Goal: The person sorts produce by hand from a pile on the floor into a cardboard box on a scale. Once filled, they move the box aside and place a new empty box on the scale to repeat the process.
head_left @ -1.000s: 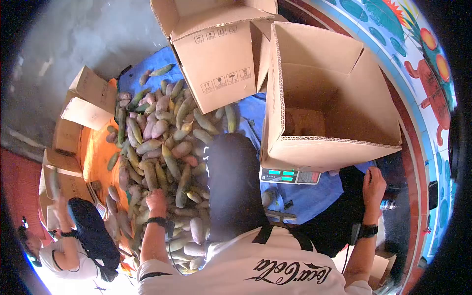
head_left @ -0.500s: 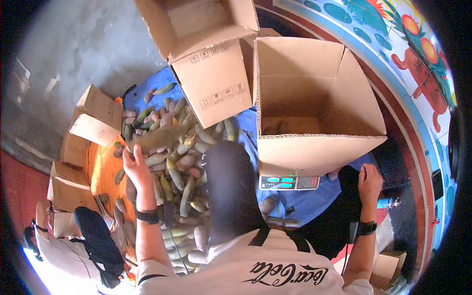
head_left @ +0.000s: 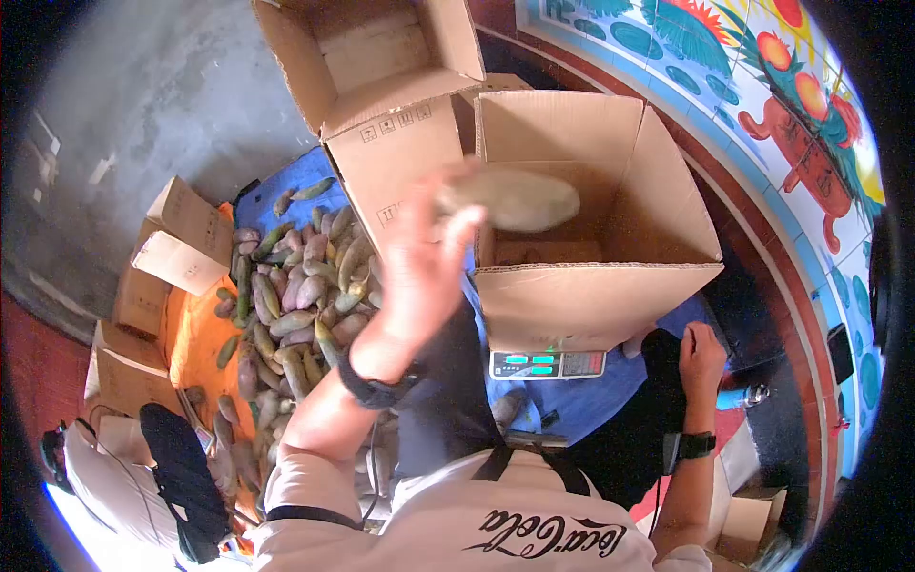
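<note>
Head view: Left hand, near center, has its grip pinching a blurred oblong vegetable at one o'clock, over the open carton on a scale. Right hand, fingers curled closed, sits toward four o'clock; piled produce lies at nine.

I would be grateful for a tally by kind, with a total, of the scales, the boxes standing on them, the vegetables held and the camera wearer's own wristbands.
Scale: 1
Box on it: 1
Vegetable, blurred, in the left hand: 1
Wristbands, one per wrist: 2
Total: 5
</note>
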Demonstrator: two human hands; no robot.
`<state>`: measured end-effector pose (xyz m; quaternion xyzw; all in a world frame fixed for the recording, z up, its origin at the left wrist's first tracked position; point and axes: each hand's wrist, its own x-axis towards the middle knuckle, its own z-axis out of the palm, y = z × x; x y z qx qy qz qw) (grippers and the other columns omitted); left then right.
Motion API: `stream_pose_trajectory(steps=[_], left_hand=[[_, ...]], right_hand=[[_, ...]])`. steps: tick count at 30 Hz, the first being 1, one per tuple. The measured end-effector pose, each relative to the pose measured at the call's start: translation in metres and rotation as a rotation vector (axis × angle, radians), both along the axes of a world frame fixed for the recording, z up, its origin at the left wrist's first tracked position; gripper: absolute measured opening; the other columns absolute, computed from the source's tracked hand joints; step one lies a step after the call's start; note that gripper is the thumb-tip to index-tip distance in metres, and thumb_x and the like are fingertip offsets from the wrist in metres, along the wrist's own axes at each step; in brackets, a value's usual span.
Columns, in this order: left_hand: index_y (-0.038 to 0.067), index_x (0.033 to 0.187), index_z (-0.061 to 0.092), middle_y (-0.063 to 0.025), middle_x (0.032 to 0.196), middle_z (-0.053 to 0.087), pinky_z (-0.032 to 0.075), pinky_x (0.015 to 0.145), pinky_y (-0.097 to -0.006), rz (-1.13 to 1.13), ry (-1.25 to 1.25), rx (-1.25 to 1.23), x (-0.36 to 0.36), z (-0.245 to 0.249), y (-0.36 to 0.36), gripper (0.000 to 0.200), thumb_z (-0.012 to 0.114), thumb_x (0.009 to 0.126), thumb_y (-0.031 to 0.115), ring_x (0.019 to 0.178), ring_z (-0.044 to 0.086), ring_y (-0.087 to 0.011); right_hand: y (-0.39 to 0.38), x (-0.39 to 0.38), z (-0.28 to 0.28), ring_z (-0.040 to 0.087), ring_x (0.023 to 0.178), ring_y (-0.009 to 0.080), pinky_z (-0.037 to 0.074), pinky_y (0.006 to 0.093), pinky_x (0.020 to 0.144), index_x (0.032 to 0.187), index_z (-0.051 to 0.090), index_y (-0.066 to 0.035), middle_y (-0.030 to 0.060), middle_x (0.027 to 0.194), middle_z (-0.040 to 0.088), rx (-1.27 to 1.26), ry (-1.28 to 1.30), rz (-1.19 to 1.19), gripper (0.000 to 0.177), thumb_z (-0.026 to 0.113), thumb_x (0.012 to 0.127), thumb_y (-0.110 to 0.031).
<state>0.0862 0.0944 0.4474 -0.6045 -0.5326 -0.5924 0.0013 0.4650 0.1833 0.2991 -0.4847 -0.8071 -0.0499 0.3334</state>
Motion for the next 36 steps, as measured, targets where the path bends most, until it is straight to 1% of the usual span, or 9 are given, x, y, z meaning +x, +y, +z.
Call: stream_pose_trajectory(steps=[2, 5, 8, 12, 15, 18, 24, 31, 36], left_hand=[[0.007, 0.116, 0.055, -0.0122, 0.106, 0.063, 0.046, 0.086, -0.0317, -0.013, 0.044, -0.156, 0.016, -0.008, 0.005, 0.034, 0.062, 0.083, 0.009, 0.095, 0.061, -0.0195], [0.007, 0.112, 0.057, -0.0121, 0.097, 0.064, 0.045, 0.09, -0.0378, -0.036, 0.131, -0.243, 0.025, -0.029, 0.016, 0.034, 0.065, 0.08, 0.008, 0.086, 0.063, -0.0283], [0.006, 0.107, 0.058, -0.012, 0.093, 0.065, 0.043, 0.093, -0.0429, -0.029, 0.385, -0.073, 0.024, -0.044, 0.022, 0.029, 0.064, 0.078, 0.006, 0.086, 0.063, -0.0271], [0.005, 0.102, 0.059, -0.0106, 0.091, 0.065, 0.041, 0.095, -0.0469, -0.036, 0.448, -0.066, 0.017, -0.052, 0.023, 0.024, 0.063, 0.078, 0.004, 0.084, 0.063, -0.0261], [0.005, 0.099, 0.058, -0.0107, 0.096, 0.065, 0.039, 0.096, -0.0471, -0.021, 0.407, -0.07, 0.016, -0.049, 0.017, 0.02, 0.061, 0.079, 0.004, 0.091, 0.062, -0.027], [0.002, 0.101, 0.057, -0.0154, 0.114, 0.058, 0.036, 0.099, -0.0464, 0.017, 0.39, -0.075, 0.01, -0.05, 0.007, 0.02, 0.058, 0.082, 0.008, 0.114, 0.051, -0.034], [-0.001, 0.103, 0.058, -0.0184, 0.117, 0.056, 0.036, 0.098, -0.044, 0.147, 0.33, -0.127, -0.021, -0.066, -0.022, 0.023, 0.055, 0.084, 0.012, 0.115, 0.048, -0.0362], [0.002, 0.09, 0.059, -0.0145, 0.098, 0.062, 0.041, 0.088, -0.0417, 0.467, 0.293, -0.342, -0.109, -0.167, -0.062, 0.013, 0.058, 0.079, 0.008, 0.098, 0.057, -0.0327], [0.003, 0.086, 0.06, -0.0148, 0.093, 0.062, 0.045, 0.077, -0.0454, 0.603, 0.29, -0.796, -0.165, -0.274, -0.131, 0.017, 0.054, 0.083, 0.019, 0.086, 0.059, -0.0344]], right_hand=[[0.001, 0.001, -0.001, 0.059, 0.072, 0.0363, 0.048, 0.0424, 0.061, 0.086, 0.057, -0.003, 0.0168, 0.082, 0.06, -0.003, -0.014, -0.008, 0.006, 0.055, 0.084, -0.009], [-0.002, 0.001, 0.003, 0.059, 0.072, 0.0362, 0.048, 0.0421, 0.061, 0.086, 0.057, -0.003, 0.0166, 0.082, 0.061, -0.03, -0.038, -0.031, 0.006, 0.055, 0.084, -0.009], [-0.002, -0.002, 0.005, 0.059, 0.071, 0.0362, 0.047, 0.0422, 0.061, 0.086, 0.057, -0.003, 0.0164, 0.082, 0.06, -0.048, -0.043, -0.038, 0.005, 0.056, 0.084, -0.008], [-0.001, -0.004, 0.006, 0.059, 0.071, 0.0364, 0.047, 0.0427, 0.061, 0.086, 0.057, -0.003, 0.0162, 0.082, 0.06, -0.057, -0.037, -0.032, 0.005, 0.056, 0.084, -0.008], [0.0, -0.004, 0.005, 0.058, 0.071, 0.0366, 0.047, 0.043, 0.061, 0.087, 0.057, -0.003, 0.0161, 0.082, 0.06, -0.039, -0.044, -0.016, 0.006, 0.056, 0.084, -0.007], [-0.001, -0.006, 0.006, 0.058, 0.07, 0.0366, 0.047, 0.0434, 0.06, 0.087, 0.056, -0.003, 0.0162, 0.081, 0.06, -0.045, -0.051, -0.019, 0.006, 0.056, 0.084, -0.007], [0.002, -0.005, 0.003, 0.058, 0.071, 0.0371, 0.046, 0.0438, 0.061, 0.088, 0.057, -0.002, 0.0171, 0.081, 0.06, -0.063, -0.088, -0.037, 0.007, 0.056, 0.084, -0.008], [-0.001, -0.01, 0.008, 0.059, 0.071, 0.037, 0.046, 0.0442, 0.061, 0.088, 0.057, -0.002, 0.0172, 0.082, 0.06, -0.095, -0.124, -0.049, 0.007, 0.055, 0.084, -0.008], [-0.002, -0.014, 0.009, 0.059, 0.072, 0.0368, 0.047, 0.0436, 0.063, 0.088, 0.058, -0.003, 0.0172, 0.082, 0.06, -0.093, -0.134, -0.065, 0.006, 0.056, 0.084, -0.008]])
